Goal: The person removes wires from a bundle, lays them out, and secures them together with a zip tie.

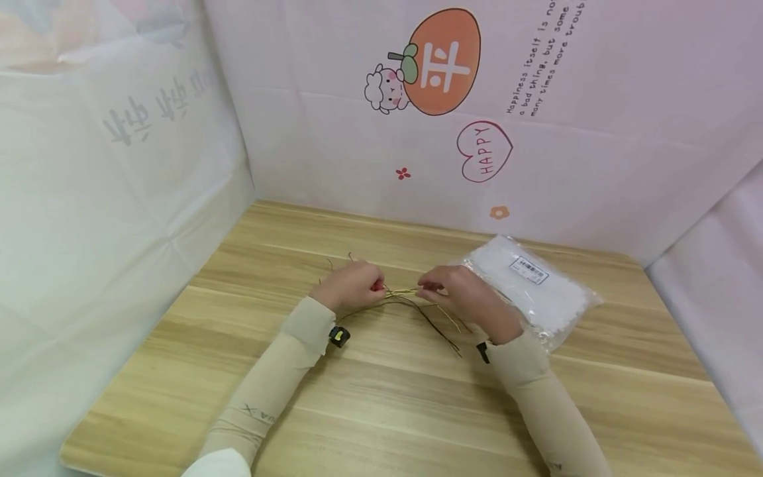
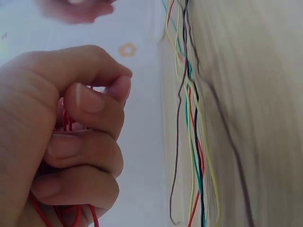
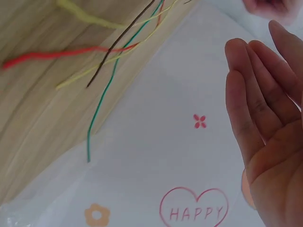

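My left hand [image 1: 352, 286] is curled round several thin red wires [image 2: 96, 217], which loop out below its fingers in the left wrist view. Beside it runs a loose strand of wires [image 2: 197, 109] in black, green, yellow, red and brown. Over the other end of the strand is my right hand [image 1: 472, 301], its fingers extended and slightly bent in the right wrist view, with nothing in its palm. Near that hand the ends fan out, among them a green wire [image 3: 112, 78] and a red wire [image 3: 57, 54].
A clear plastic bag [image 1: 524, 281] of white contents, with a barcode label, lies on the wooden table [image 1: 381, 397] right behind my right hand. White printed sheets [image 1: 334, 152] stand along the back and sides of the table.
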Demonstrator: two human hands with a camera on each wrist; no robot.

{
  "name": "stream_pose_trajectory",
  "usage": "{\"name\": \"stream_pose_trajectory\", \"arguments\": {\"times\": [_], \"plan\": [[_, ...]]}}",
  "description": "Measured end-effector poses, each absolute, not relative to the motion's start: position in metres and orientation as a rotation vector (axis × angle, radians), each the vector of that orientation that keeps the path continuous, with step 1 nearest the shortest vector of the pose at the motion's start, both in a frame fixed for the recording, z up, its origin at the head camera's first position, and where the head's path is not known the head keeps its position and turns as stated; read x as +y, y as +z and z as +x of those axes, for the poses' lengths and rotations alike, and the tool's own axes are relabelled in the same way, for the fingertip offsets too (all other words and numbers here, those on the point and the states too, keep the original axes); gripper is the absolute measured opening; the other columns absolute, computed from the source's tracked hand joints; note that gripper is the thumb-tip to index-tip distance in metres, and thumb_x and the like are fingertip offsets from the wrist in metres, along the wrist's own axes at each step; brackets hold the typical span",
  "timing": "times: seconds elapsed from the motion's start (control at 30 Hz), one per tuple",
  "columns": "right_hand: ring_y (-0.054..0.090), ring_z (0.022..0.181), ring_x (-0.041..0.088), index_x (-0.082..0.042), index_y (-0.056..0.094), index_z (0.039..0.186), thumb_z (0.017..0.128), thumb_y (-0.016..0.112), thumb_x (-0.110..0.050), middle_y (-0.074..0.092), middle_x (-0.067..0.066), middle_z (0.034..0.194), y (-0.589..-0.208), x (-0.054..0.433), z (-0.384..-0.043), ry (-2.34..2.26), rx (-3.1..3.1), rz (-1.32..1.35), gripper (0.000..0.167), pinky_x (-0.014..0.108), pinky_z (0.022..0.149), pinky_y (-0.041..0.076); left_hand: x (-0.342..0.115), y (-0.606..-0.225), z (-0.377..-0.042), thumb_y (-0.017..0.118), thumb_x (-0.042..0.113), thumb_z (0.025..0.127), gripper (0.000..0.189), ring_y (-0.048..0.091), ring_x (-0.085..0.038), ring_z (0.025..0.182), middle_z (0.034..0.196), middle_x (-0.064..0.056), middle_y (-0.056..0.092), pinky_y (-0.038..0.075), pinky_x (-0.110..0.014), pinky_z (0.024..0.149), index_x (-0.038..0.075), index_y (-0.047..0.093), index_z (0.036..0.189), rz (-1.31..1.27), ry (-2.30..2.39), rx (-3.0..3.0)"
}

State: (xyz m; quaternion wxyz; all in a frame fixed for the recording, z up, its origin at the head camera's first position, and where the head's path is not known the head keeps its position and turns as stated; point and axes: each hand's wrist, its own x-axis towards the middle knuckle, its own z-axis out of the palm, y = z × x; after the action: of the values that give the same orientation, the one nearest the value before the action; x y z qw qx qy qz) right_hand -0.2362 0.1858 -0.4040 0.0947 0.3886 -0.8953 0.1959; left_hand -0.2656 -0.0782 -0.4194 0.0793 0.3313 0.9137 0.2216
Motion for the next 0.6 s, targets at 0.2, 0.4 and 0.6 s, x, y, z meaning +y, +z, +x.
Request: {"name": "stream_pose_trajectory", "arguments": {"times": [0.2, 0.4, 0.6], "plan": [[0.075, 0.082, 0.013, -0.006, 0.080, 0.103, 0.091, 0.083, -0.013, 0.080, 0.003, 0.094, -0.404, 0.167, -0.226, 0.522, -2.509, 1.233, 0.014, 0.028, 0.074, 0.062, -0.066, -0.419, -0.259, 0.065, 0.013, 0.097, 0.033, 0.031, -0.006, 0.053, 0.059, 0.007, 0.035, 0.029, -0.022, 0.053, 0.017, 0.048, 0.068, 0.999, 0.635, 2.748], [0.076, 0.081, 0.011, -0.010, 0.081, 0.103, 0.092, 0.083, -0.018, 0.081, 0.001, 0.095, -0.409, 0.153, -0.217, 0.456, -2.394, 1.229, 0.014, 0.025, 0.069, 0.061, -0.056, -0.420, -0.254, 0.070, 0.021, 0.101, 0.026, 0.035, -0.006, 0.052, 0.060, 0.007, 0.041, 0.030, -0.022, 0.051, 0.012, 0.062, 0.078, 0.987, 0.616, 2.735], [0.075, 0.076, 0.012, -0.006, 0.081, 0.095, 0.088, 0.086, -0.011, 0.080, 0.003, 0.087, -0.415, 0.144, -0.215, 0.480, -2.255, 1.286, 0.011, 0.025, 0.068, 0.060, -0.048, -0.421, -0.251, 0.070, 0.012, 0.097, 0.031, 0.038, -0.006, 0.055, 0.060, 0.008, 0.040, 0.033, -0.021, 0.054, 0.018, 0.057, 0.069, 1.068, 0.600, 2.749]]}}
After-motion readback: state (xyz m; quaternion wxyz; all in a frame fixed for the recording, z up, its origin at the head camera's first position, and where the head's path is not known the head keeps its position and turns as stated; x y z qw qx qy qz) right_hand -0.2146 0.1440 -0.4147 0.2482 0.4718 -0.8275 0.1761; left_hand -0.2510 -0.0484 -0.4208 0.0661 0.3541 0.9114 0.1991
